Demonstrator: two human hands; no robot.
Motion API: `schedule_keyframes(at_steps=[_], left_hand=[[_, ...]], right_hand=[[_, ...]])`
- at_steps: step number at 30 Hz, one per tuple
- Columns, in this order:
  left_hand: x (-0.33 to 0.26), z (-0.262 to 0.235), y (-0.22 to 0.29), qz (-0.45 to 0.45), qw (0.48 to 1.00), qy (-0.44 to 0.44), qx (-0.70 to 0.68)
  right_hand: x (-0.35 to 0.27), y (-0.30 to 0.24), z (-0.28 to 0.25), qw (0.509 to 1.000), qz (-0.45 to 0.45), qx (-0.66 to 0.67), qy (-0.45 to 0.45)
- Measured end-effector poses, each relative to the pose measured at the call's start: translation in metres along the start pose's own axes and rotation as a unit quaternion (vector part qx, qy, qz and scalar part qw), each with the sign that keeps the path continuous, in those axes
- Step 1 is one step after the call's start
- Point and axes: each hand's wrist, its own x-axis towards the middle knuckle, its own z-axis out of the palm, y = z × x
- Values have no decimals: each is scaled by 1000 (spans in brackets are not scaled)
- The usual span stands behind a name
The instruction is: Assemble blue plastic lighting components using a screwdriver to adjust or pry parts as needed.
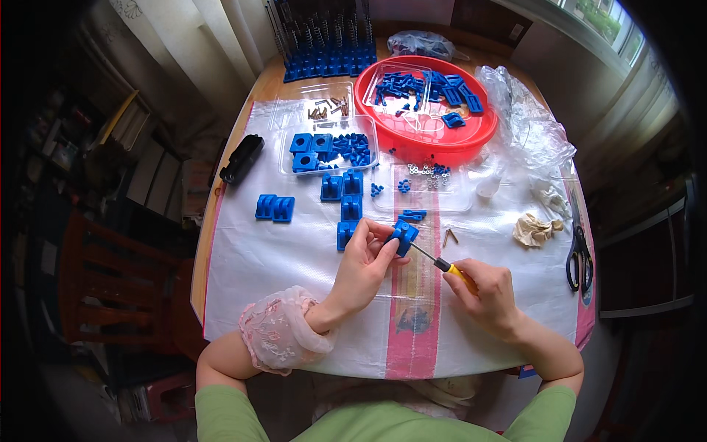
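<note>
My left hand pinches a blue plastic block over the middle of the table. In my right hand is a screwdriver with a yellow and black handle, its metal shaft meeting the block's right side. The exact spot where the tip touches is too small to make out. Beside the left fingers lies a similar blue block, partly covered by them. More blue blocks run in a column beyond it. Small blue levers rest just behind the held block, and two brass-coloured screws lie to its right.
A clear tray holds blue parts; brass screws lie behind it. At the back stand a red basin and a blue rack with springs. Two blocks and a black case are left; scissors and crumpled paper right.
</note>
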Motion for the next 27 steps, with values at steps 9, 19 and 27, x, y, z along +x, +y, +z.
schedule_keyframes(at_steps=[9, 19, 27], left_hand=[[0, 1, 0, -1, 1000, -4, -5], [1, 0, 0, 0, 1000, -5, -1], [0, 2, 1, -3, 1000, 6, -8]], right_hand=[[4, -3, -4, 997, 42, 55, -22], [3, -3, -3, 998, -48, 7, 45], [-1, -1, -1, 1000, -11, -22, 7]])
